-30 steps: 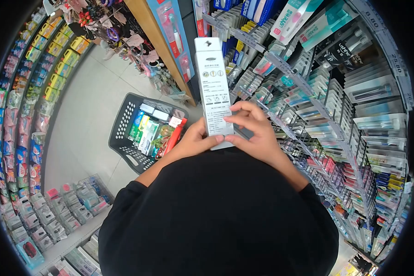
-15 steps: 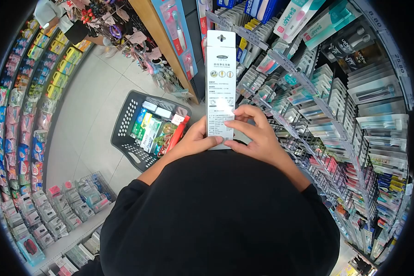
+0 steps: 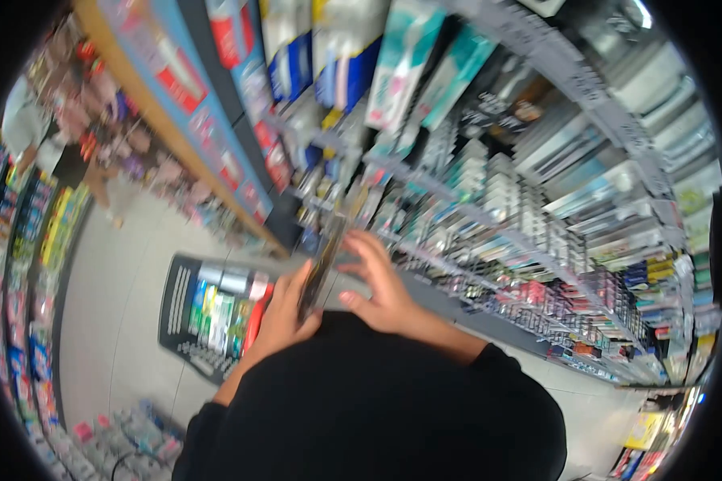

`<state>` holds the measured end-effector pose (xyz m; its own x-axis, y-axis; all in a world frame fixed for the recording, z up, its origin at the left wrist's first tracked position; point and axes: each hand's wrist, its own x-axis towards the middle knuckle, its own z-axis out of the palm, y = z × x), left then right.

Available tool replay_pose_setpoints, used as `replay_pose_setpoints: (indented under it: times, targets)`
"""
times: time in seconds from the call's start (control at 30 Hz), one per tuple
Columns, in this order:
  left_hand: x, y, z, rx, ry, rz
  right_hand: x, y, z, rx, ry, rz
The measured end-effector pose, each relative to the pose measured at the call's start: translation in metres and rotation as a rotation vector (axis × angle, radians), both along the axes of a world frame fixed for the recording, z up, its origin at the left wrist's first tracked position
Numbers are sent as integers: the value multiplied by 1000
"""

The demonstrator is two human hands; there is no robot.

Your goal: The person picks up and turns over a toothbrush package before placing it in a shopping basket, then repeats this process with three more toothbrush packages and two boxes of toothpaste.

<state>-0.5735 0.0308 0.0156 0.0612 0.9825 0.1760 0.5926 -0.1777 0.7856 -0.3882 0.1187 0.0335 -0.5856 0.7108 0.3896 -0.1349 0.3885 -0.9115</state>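
Observation:
A toothbrush package (image 3: 326, 260) is turned nearly edge-on in front of my chest, so its printed face is mostly hidden. My left hand (image 3: 281, 314) grips its lower end between thumb and fingers. On the other side, my right hand (image 3: 383, 290) is beside the package with its fingers apart; it looks off the pack, though blur softens the gap. Beyond my left hand, a dark shopping basket (image 3: 174, 309) with a red handle (image 3: 257, 319) stands on the floor, holding several packaged goods.
Rows of hanging toothbrush packs (image 3: 529, 208) fill the shelving to the right, with price strips (image 3: 594, 88) along it. A wooden-edged display panel (image 3: 128, 96) is ahead left. Packaged goods (image 3: 24, 264) line the far left, and a person's leg (image 3: 96, 180) shows beyond.
The package has turned from its white printed back to edge-on and shifted left. My right hand has come away from it with fingers spread. The whole view has swung right and blurred.

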Motion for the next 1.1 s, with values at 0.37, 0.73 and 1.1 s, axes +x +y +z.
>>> replay_pose_setpoints:
  times: [0.37, 0.73, 1.1]
  targets:
    - [2, 3, -15, -81, 47, -327, 9, 35, -22, -768, 534, -230]
    - [-33, -8, -6, -165, 144, 7, 117, 122, 114, 1, 590, -615]
    - [-62, -24, -50, -234, 241, 152, 133, 137, 147, 229, 568, -726]
